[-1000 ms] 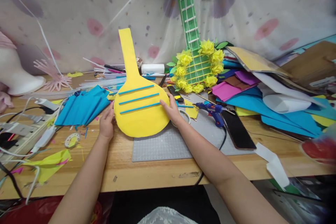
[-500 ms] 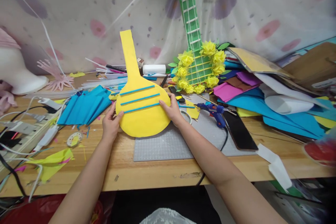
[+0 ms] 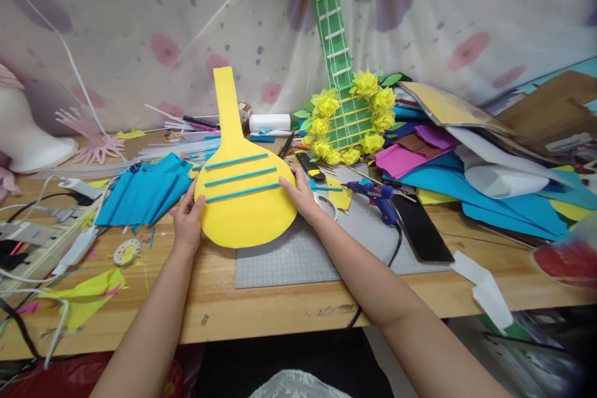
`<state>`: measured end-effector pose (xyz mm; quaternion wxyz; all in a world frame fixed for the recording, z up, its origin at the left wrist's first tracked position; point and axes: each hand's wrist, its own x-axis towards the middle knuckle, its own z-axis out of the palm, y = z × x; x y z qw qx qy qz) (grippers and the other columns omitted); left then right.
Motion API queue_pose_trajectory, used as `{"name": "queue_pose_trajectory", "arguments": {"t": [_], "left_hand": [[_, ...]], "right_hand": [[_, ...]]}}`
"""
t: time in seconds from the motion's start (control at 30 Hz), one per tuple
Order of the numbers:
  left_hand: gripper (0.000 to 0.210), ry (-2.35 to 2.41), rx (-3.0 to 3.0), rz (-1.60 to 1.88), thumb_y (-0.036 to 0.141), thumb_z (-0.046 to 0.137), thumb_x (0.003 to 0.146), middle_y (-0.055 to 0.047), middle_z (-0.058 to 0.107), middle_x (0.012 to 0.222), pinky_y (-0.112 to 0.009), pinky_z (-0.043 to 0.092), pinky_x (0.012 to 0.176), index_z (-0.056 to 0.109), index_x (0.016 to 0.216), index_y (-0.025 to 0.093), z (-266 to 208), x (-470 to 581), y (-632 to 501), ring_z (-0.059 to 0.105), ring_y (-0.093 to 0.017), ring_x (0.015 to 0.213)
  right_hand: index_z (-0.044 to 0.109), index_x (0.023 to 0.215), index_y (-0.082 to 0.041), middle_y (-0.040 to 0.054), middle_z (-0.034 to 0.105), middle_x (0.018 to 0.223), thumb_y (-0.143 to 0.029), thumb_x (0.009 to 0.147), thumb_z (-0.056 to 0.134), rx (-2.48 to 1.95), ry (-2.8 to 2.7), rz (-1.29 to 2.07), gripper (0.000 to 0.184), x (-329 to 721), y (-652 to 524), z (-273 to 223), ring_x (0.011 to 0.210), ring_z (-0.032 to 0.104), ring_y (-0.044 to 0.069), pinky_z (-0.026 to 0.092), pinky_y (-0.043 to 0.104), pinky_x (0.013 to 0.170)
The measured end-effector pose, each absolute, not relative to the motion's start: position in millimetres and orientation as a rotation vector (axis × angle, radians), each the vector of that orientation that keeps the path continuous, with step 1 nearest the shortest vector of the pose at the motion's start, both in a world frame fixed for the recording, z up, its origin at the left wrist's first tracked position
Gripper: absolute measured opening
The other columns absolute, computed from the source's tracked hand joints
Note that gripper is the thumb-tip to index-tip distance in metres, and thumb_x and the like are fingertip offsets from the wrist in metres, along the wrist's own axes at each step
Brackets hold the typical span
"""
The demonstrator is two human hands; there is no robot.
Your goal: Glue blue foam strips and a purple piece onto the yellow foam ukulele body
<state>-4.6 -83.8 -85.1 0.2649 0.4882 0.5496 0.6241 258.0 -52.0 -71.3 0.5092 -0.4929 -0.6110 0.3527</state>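
Observation:
Between my hands I hold a yellow paper-covered instrument shape [image 3: 247, 217], round in the body with a straight neck pointing away from me. Three thin blue strips [image 3: 240, 176] lie slantwise across its body, parallel to one another. My left hand [image 3: 188, 219] grips the left edge, thumb on the front and fingers behind. On the opposite edge, my right hand [image 3: 302, 195] is closed the same way, its thumb by the end of the lowest strip. The body is held tilted over the desk and a grey cutting mat [image 3: 284, 264].
A green paper guitar [image 3: 339, 68] with yellow flowers leans at the back. Right of the mat's middle lie a blue glue gun [image 3: 380, 198] and a black phone [image 3: 422, 230]. Blue crepe paper [image 3: 144, 193] and a power strip [image 3: 37, 261] are at left; stacked paper [image 3: 508, 199] fills the right.
The yellow instrument shape tips back slightly, its neck top sitting lower in view. Both hands keep their hold on its edges. The whole view has shifted a little.

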Motion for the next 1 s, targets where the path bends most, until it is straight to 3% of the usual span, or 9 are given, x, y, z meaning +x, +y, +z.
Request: {"name": "queue_pose_trajectory", "arguments": {"t": [0.43, 0.87, 1.0], "left_hand": [[0.061, 1.69, 1.468, 1.619, 0.039, 0.066, 0.068, -0.007, 0.054, 0.111, -0.026, 0.047, 0.084, 0.053, 0.125, 0.022, -78.0, 0.2, -89.4, 0.056, -0.018, 0.098], [0.064, 1.66, 1.472, 1.611, 0.041, 0.067, 0.067, -0.007, 0.055, 0.115, -0.027, 0.046, 0.088, 0.052, 0.127, 0.022, -79.8, -2.6, -89.7, 0.055, -0.019, 0.103], [0.052, 1.647, 1.5, 1.628, 0.045, 0.058, 0.074, -0.007, 0.057, 0.118, -0.029, 0.044, 0.091, 0.058, 0.12, 0.021, -76.2, -7.7, -90.7, 0.053, -0.02, 0.109]], "right_hand": [[0.044, 0.103, -0.021, 0.0099, 0.054, 0.112, -0.048, 0.071, 0.058, -1.212, -1.462, 0.754, 0.045, 250.0, -54.0, -68.3, 0.104, 0.05, 0.024, 0.041, 0.04, 0.09], [0.044, 0.106, -0.02, 0.0106, 0.054, 0.112, -0.05, 0.071, 0.059, -1.203, -1.452, 0.806, 0.049, 250.6, -53.4, -69.6, 0.104, 0.051, 0.024, 0.041, 0.04, 0.089], [0.045, 0.108, -0.019, 0.0098, 0.055, 0.113, -0.052, 0.07, 0.059, -1.157, -1.443, 0.843, 0.052, 253.4, -49.9, -71.0, 0.105, 0.051, 0.023, 0.041, 0.038, 0.09]]}}
